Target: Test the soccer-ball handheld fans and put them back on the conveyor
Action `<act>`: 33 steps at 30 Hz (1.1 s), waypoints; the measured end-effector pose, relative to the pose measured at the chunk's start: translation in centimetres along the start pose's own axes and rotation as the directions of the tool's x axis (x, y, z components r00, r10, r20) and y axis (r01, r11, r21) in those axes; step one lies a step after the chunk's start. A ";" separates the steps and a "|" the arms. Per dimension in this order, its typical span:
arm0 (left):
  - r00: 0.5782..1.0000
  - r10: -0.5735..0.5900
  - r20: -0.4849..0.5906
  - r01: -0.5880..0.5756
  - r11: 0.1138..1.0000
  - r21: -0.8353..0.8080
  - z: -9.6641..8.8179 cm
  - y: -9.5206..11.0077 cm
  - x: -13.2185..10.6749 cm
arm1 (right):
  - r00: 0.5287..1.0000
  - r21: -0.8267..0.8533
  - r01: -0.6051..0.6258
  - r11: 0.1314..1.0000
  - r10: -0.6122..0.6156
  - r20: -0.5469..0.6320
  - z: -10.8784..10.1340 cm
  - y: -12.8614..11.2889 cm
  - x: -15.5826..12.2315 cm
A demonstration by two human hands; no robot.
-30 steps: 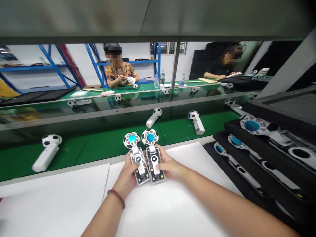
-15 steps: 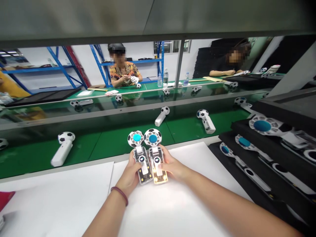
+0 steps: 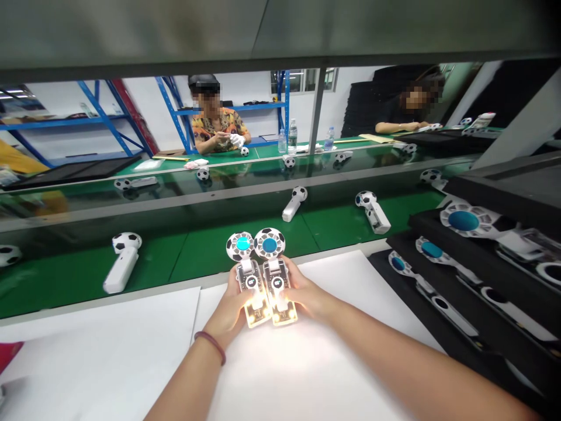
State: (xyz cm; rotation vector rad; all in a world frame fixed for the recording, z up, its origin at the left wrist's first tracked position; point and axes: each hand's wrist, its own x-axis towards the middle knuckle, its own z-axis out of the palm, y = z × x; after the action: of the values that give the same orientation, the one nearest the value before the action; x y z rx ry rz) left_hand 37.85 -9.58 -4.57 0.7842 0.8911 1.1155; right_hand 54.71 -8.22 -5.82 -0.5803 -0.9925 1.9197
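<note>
My left hand point(image 3: 232, 304) is wrapped round the handle of a handheld fan point(image 3: 241, 246), thumb on the front of the handle. In my right hand point(image 3: 307, 294) is a matching handheld fan point(image 3: 269, 244), also with the thumb on its front. Both fans have football-patterned round heads with blue centres and clear handles with small round displays. Side by side, they are held upright over white paper point(image 3: 280, 374), their heads touching or nearly so. Yellow lights glow low on both handles.
Several football-headed fans, one a white fan point(image 3: 121, 269), lie on the green conveyor belt point(image 3: 197, 245) ahead. Black foam trays point(image 3: 403, 245) holding fans are stacked at right. Across the line sit two people, one in a patterned shirt point(image 3: 228, 123). An overhead panel point(image 3: 280, 35) spans the top.
The lights on the fan in my left hand have come on; the right one stays lit. Fans on the near belt have moved right, those on the farther strip left.
</note>
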 end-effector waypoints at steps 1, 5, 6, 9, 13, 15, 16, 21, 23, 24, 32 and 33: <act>1.000 0.003 0.005 -0.003 1.000 -0.001 -0.1 0.0 0.0 | 1.000 -0.005 0.000 1.000 0.000 -0.008 0.1 -0.1 0.0; 1.000 0.005 0.013 -0.005 1.000 0.001 -0.1 0.0 0.1 | 1.000 -0.010 0.004 1.000 -0.004 -0.009 0.2 -0.1 -0.1; 1.000 0.004 0.010 -0.004 1.000 0.001 0.0 0.1 0.1 | 1.000 -0.007 0.006 1.000 -0.006 -0.006 0.2 -0.1 -0.2; 1.000 0.002 0.002 -0.002 1.000 0.006 0.1 0.0 0.0 | 1.000 0.002 0.009 1.000 -0.009 -0.005 0.3 -0.1 -0.2; 0.999 0.020 -0.028 -0.020 1.000 0.008 0.0 -0.2 0.2 | 1.000 0.006 0.005 1.000 -0.005 -0.005 0.2 0.0 -0.1; 1.000 0.017 -0.020 -0.017 1.000 0.008 -0.1 -0.3 0.2 | 1.000 0.012 0.007 1.000 -0.007 0.003 0.2 0.0 0.0; 1.000 0.013 -0.013 -0.013 1.000 0.010 -0.2 -0.3 0.2 | 1.000 0.013 0.007 1.000 -0.007 0.005 0.1 0.0 0.0; 1.000 0.014 -0.022 -0.014 1.000 0.003 0.0 -0.1 0.2 | 1.000 0.007 0.001 1.000 -0.001 0.005 0.0 0.2 0.0; 0.999 0.025 -0.033 -0.026 1.000 -0.004 0.0 -0.1 0.2 | 1.000 0.020 0.016 1.000 -0.016 0.020 0.0 0.1 0.0; 0.999 0.031 -0.036 -0.032 0.999 -0.007 0.0 -0.1 0.2 | 0.999 0.025 0.022 0.999 -0.023 0.025 0.0 0.1 0.0; 1.000 0.031 0.004 -0.031 0.999 -0.026 -0.2 -0.3 0.3 | 1.000 -0.013 0.020 1.000 -0.020 0.000 0.0 0.0 0.1; 1.000 0.028 0.014 -0.027 0.999 -0.030 -0.2 -0.2 0.3 | 1.000 -0.021 0.022 1.000 -0.022 -0.006 0.0 0.0 0.1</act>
State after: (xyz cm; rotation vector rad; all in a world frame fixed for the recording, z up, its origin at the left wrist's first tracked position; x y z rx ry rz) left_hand 37.82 -9.33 -4.94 0.7813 0.8519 1.1432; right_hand 54.63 -8.11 -5.85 -0.5841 -1.0123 1.8891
